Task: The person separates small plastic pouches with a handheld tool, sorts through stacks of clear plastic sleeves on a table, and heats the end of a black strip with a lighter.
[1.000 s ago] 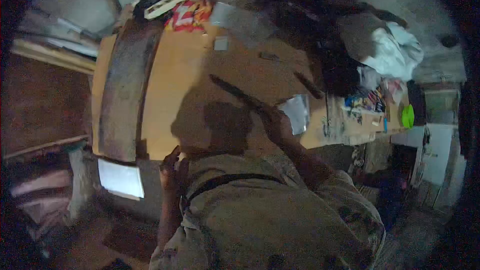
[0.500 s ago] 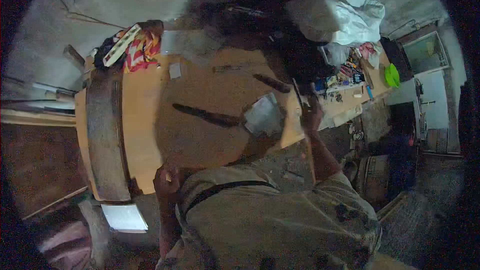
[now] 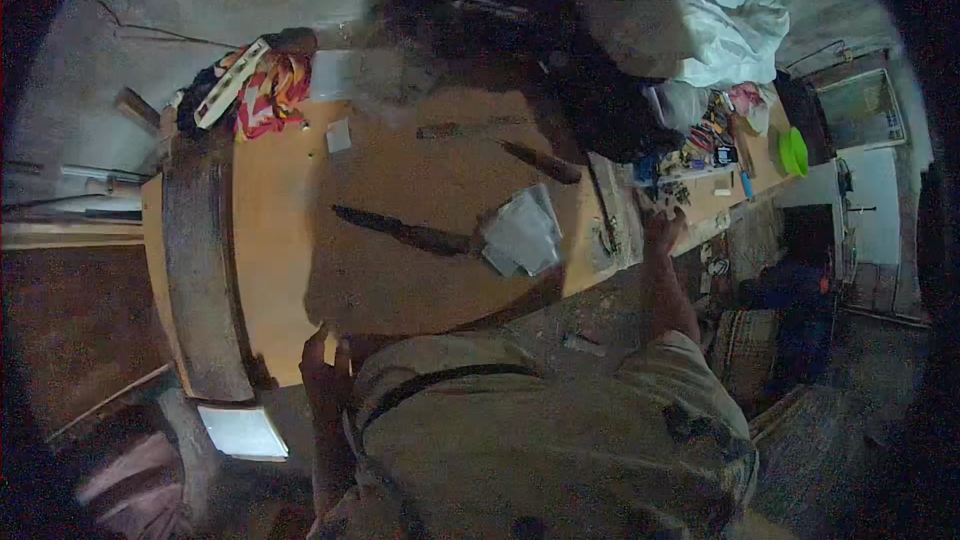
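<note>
My left hand (image 3: 325,355) is at the front edge of the wooden table (image 3: 275,240), fingers apart, with nothing visible in it. Over at the right side of the table, my right hand (image 3: 662,218) reaches forward with spread fingers, close to some small dark pieces (image 3: 678,193). Left of it lies a long thin dark rod-like tool (image 3: 603,205). Mid-table, a long dark knife-shaped piece (image 3: 400,230) points left, its right end against a clear plastic packet (image 3: 525,232). Behind the packet rests a shorter dark piece (image 3: 540,162).
A large white sack (image 3: 735,30) stands at the back right, near a heap of small tools (image 3: 712,130) and a green bowl (image 3: 793,152). A power strip (image 3: 232,83) leans on patterned cloth (image 3: 272,90) at back left. A dark board (image 3: 200,280) runs along the table's left side.
My right hand has moved right, away from the thin rod-like tool, toward the small dark pieces. My left hand stays at the front edge, its fingers more apart. The view has shifted slightly.
</note>
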{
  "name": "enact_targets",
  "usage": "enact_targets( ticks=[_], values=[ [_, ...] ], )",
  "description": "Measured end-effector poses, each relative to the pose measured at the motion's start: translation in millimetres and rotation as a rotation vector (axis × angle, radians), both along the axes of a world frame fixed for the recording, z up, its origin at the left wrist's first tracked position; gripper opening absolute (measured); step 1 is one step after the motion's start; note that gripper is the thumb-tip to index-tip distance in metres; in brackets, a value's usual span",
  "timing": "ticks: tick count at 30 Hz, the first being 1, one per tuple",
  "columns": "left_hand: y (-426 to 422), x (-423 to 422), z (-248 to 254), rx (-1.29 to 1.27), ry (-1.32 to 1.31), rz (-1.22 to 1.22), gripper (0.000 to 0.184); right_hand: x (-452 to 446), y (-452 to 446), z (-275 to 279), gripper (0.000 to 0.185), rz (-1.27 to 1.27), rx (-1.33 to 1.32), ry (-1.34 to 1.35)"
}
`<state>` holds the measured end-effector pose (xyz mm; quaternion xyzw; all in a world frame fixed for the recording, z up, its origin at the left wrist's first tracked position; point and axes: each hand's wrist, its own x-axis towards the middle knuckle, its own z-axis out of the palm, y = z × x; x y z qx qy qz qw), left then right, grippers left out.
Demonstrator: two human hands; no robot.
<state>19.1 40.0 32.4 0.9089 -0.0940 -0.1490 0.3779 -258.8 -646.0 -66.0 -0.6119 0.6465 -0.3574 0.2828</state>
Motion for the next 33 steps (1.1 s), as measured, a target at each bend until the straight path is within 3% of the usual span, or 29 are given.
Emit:
enact_targets(
  ticks=[1, 3, 5, 7, 9, 11, 12, 17, 21, 27, 30, 33],
  values=[
    [5, 2, -5, 0.018, -0.013, -0.041, 0.044, 0, 4, 10, 0.033, -0.048, 0.119, -0.023],
    [5, 2, -5, 0.036, -0.019, -0.085, 0.044, 12, 39, 19, 0.038, 0.086, 0.024, 0.363],
    [-3, 3, 7, -0.017, -0.035, -0.062, 0.043, 19, 52, 34, 0.043, 0.142, -0.005, 0.497],
    [30, -6, -41, 0.137, -0.112, -0.148, 0.042, 25, 52, 44, 0.049, 0.143, -0.003, 0.564],
    [28, -6, -36, 0.29, -0.19, -0.233, 0.041, 33, 44, 43, 0.053, 0.088, 0.005, 0.64],
    [-18, 3, 25, 0.178, 0.083, -0.004, 0.039, 40, 40, 47, 0.057, 0.05, 0.012, 0.698],
    [-15, 2, 21, 0.182, 0.086, -0.004, 0.039, 43, 40, 50, 0.058, 0.038, 0.016, 0.717],
    [-1, 2, -8, 0.166, -0.002, -0.133, 0.041, 45, -2, 38, 0.052, 0.199, -0.057, 1.006],
    [-22, 1, 22, 0.166, 0.077, -0.001, 0.04, 70, 24, 74, 0.035, 0.136, 0.107, 1.036],
    [-21, 0, 24, 0.149, 0.092, 0.002, 0.042, 65, 16, 66, 0.032, 0.138, -0.015, 1.079],
    [-21, 1, 24, 0.149, 0.073, -0.042, 0.043, 39, -19, 30, 0.03, 0.405, -0.151, 1.343],
    [-20, 1, 20, 0.199, 0.022, -0.072, 0.043, 37, -18, 21, 0.03, 0.472, -0.308, 1.523]
  ],
)
